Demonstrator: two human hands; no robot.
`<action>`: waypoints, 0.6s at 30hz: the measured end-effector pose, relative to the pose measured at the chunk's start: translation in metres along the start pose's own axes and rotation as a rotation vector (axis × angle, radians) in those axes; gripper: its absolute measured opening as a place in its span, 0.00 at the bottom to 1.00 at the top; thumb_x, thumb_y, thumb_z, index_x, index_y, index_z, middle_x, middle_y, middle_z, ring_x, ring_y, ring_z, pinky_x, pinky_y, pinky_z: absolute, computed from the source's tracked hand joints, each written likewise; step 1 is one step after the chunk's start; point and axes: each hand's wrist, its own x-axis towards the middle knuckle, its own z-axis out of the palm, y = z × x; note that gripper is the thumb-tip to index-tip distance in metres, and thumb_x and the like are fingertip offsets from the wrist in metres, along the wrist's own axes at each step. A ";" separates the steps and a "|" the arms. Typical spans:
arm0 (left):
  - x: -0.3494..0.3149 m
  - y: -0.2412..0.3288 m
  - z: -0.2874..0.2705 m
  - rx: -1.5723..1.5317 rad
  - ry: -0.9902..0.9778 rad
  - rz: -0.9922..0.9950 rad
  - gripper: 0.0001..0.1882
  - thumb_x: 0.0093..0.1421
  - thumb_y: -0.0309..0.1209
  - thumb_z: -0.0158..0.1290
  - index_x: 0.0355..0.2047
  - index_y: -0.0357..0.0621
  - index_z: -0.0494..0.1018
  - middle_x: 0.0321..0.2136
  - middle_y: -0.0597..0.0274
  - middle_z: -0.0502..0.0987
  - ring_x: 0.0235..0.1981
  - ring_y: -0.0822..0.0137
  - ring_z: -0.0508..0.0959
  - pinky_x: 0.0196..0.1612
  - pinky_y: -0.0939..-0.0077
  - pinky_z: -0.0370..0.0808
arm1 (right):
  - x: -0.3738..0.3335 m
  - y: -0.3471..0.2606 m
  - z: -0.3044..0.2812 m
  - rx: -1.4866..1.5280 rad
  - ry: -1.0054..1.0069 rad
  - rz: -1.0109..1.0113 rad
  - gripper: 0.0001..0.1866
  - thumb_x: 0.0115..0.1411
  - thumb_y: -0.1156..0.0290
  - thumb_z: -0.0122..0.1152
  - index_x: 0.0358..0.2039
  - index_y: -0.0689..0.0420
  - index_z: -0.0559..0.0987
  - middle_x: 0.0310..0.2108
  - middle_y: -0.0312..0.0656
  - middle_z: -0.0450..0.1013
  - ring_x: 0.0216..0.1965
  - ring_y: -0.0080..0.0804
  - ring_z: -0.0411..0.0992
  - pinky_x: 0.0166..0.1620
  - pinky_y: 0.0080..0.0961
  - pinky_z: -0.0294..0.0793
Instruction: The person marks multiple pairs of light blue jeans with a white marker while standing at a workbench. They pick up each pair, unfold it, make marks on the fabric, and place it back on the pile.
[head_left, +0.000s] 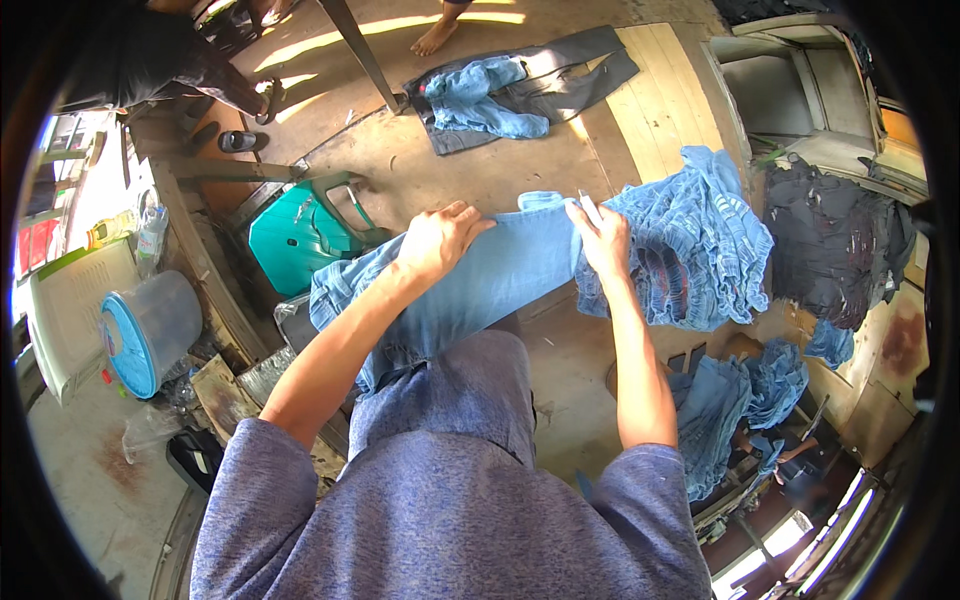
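Head view: the blue denim garment (520, 262) stretches before the torso (450, 510), apparently kept flat by tension between two grips. Beside its right end sits a crumpled denim heap (705, 240), likely for easy reach. Left hand (440, 241) grips the upper edge; right hand (606, 242) pinches the right end (plus a slim pale item (590, 208), unidentifiable).

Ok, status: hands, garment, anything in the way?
Left hand on blue denim garment, right hand holding its right end. Garment fairly smooth between hands, rumpled at left end. Denim pile close beside right hand.
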 end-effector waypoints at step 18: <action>0.037 -0.036 -0.005 -0.381 -0.176 -0.042 0.25 0.65 0.51 0.67 0.29 0.37 0.87 0.20 0.46 0.81 0.17 0.61 0.77 0.27 0.62 0.73 | -0.112 -0.094 0.060 -0.219 0.089 -0.450 0.14 0.70 0.72 0.69 0.54 0.54 0.79 0.40 0.42 0.87 0.34 0.37 0.87 0.34 0.30 0.86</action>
